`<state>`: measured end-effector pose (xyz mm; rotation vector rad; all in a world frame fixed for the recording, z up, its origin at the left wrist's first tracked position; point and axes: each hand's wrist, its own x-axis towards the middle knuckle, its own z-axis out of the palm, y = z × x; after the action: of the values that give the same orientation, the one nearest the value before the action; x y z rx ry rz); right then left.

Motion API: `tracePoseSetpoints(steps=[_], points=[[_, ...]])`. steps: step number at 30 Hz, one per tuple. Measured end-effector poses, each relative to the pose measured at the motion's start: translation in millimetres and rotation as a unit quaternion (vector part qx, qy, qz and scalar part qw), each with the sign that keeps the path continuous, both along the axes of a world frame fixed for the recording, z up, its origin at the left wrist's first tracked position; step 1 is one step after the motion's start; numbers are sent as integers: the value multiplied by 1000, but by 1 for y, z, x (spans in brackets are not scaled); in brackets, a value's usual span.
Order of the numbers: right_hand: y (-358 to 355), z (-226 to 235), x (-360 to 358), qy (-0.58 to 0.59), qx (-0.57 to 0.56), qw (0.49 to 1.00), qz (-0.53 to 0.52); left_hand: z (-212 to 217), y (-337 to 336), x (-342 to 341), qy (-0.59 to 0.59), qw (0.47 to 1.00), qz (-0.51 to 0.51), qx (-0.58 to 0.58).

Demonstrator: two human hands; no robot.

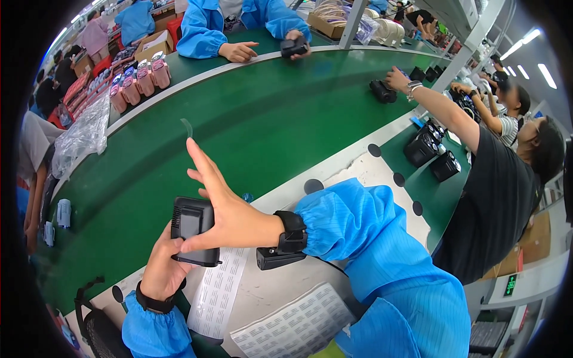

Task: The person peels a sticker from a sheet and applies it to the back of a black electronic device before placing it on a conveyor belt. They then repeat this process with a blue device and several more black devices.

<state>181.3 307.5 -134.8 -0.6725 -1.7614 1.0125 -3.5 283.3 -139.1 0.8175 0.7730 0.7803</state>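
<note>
My left hand (pixel 162 265) grips a boxy black plastic device (pixel 194 230) with ribbed edges, held tilted above the near edge of the bench. My right hand (pixel 230 215) reaches across it with fingers stretched out and thumb against the device's lower face. At its raised fingertip a small curved strip of clear film (pixel 187 127) stands out, seemingly stuck there. Under my right wrist lies another black device (pixel 278 258). Two sheets of small printed labels, one sheet (pixel 218 292) below the held device and one sheet (pixel 295 325) nearer me, rest on the bench.
A green conveyor belt (pixel 268 113) curves past in front. Across it a co-worker in blue holds a black device (pixel 294 46). At right, another person's arm (pixel 444 110) reaches over the belt to a black device (pixel 382 91). Several black devices (pixel 421 146) stand there; pink units (pixel 143 77) stand far left.
</note>
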Motion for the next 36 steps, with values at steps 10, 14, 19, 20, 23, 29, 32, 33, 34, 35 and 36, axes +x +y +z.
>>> tracePoseSetpoints(steps=[10, 14, 19, 20, 23, 29, 32, 33, 34, 35, 36], points=[[-13, -19, -68, 216, -128, 963, -96, -11, -24, -67, -75, 992, 95, 30], [-29, -9, -70, 113, -86, 979, -148, -13, -31, -75, -93, 988, 122, -28], [-44, -1, -78, 156, -147, 975, -52, -17, -35, -86, -6, 990, 130, 49], [-45, 2, -78, 140, -167, 976, -28, -16, -35, -84, -6, 990, 130, 46], [-47, 3, -76, 110, -193, 975, 1, -12, -36, -79, 72, 983, 150, 77], [-45, -6, -77, 69, -197, 978, 5, -18, -37, -79, 58, 984, 138, 100], [-43, -8, -76, 71, -187, 980, 3, -20, -37, -78, 75, 980, 132, 127], [-43, -8, -76, 72, -181, 981, 2, -20, -37, -78, 74, 981, 127, 130], [-43, -8, -76, 72, -182, 981, 2, -20, -37, -77, 72, 981, 122, 132], [-44, -7, -76, 65, -179, 982, 1, -20, -36, -77, 70, 981, 117, 135], [-44, -7, -76, 58, -176, 983, 1, -20, -36, -77, 70, 982, 117, 134]])
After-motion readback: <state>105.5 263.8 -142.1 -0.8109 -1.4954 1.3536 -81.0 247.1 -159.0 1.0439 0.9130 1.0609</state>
